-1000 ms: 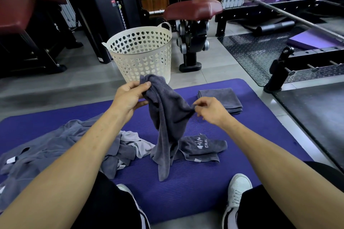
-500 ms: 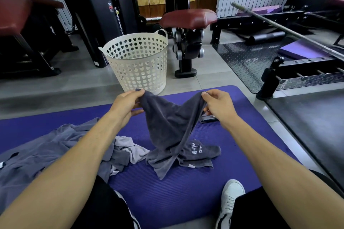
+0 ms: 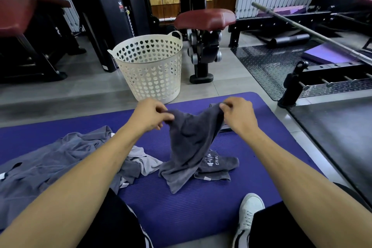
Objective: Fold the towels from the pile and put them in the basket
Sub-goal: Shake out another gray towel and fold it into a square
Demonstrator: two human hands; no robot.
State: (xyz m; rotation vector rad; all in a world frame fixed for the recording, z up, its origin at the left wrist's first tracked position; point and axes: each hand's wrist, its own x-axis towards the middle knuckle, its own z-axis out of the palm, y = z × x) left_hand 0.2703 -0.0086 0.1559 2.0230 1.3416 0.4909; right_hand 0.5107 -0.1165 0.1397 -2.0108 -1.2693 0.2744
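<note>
Since a second ago I see both hands lower in frame and level; the right hand [image 3: 238,116] has come up and out from mid-cloth to a top corner, and the towel [image 3: 190,147] now hangs spread between them instead of dangling from the left hand [image 3: 150,116] alone. Camera has also tipped, so the basket [image 3: 150,68] sits higher in frame.

Left grip: fingers pinch the towel's top left corner. Right grip: fingers curl round the top right corner. Top edge sags between the two, running left-right across frame centre; long axis drops downward, lower tip touching the mat [image 3: 201,207] at lower centre, draped over a logo towel [image 3: 217,165] lying flat there.

Pile [image 3: 60,157] sprawls at left on the mat, its right edge just beside the hanging towel. A folded towel [image 3: 226,128] peeks out behind the right hand, mostly hidden. Basket stands upright on the floor just past the mat's far edge, above the left hand. Open mat at lower centre, between pile and shoe [image 3: 249,213].
</note>
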